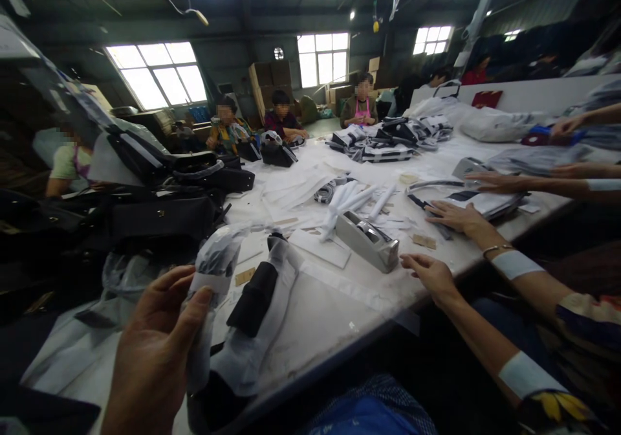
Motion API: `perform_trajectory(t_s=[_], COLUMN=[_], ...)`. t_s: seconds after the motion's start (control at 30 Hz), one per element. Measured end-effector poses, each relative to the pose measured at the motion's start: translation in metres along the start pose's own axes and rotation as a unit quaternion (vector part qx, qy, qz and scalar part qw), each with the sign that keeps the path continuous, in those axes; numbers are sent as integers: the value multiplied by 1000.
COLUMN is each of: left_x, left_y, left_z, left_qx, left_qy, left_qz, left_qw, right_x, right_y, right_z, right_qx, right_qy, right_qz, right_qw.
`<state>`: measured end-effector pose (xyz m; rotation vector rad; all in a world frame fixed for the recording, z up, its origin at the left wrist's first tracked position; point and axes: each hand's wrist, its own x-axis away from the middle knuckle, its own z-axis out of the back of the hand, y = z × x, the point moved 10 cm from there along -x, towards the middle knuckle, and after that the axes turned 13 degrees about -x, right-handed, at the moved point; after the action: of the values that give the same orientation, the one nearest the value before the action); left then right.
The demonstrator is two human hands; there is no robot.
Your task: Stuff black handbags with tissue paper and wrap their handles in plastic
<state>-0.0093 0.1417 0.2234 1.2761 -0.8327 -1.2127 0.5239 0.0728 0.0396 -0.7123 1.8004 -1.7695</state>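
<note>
My left hand [158, 331] pinches a bag strap [213, 273] covered in pale translucent wrap, with the thumb in front. The strap loops over the table's near edge, and its right side [276, 299] carries a loose black sleeve [253, 298]. From the lower right comes my right hand [429, 276], fingers loosely bent and apart, with nothing seen between them. Its fingertips are just right of a grey tape dispenser [367, 241]. White wrapping rolls [347, 205] lie behind the dispenser.
Black bags [160, 218] are stacked at left. A co-worker's two hands [466, 221] press on a wrapped bag [485, 202] at right, by a second dispenser [468, 166]. Further back are wrapped bags [388, 138] and several seated people.
</note>
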Motion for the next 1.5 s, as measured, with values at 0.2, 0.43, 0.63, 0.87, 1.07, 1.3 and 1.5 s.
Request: perform_trajectory(t_s=[0.2, 0.43, 0.63, 0.87, 1.07, 1.3, 1.5], left_x=[2, 8, 17, 17, 19, 25, 24], left_y=[-1, 8, 19, 14, 6, 9, 10], left_z=[-8, -21, -23, -19, -25, -28, -20], left_qx=[4, -61, -92, -68, -13, 45, -48], left_qy=[-26, -43, -26, -63, -124, -141, -97], left_qz=[-43, -142, -170, -172, -112, -59, -101], left_qw=[999, 987, 981, 981, 986, 987, 989], right_x=[65, 164, 207, 210, 210, 225, 228], right_y=[-71, -168, -198, -178, -169, -173, -171], right_z=[-67, -199, -261, -284, -292, -295, -294], right_qx=[-53, -167, -158, -94, -105, -185, -227], right_qy=[-87, -321, -384, -429, -488, -544, -494], right_qz=[109, 161, 189, 119, 65, 88, 92], right_qw=[989, 918, 890, 890, 864, 814, 834])
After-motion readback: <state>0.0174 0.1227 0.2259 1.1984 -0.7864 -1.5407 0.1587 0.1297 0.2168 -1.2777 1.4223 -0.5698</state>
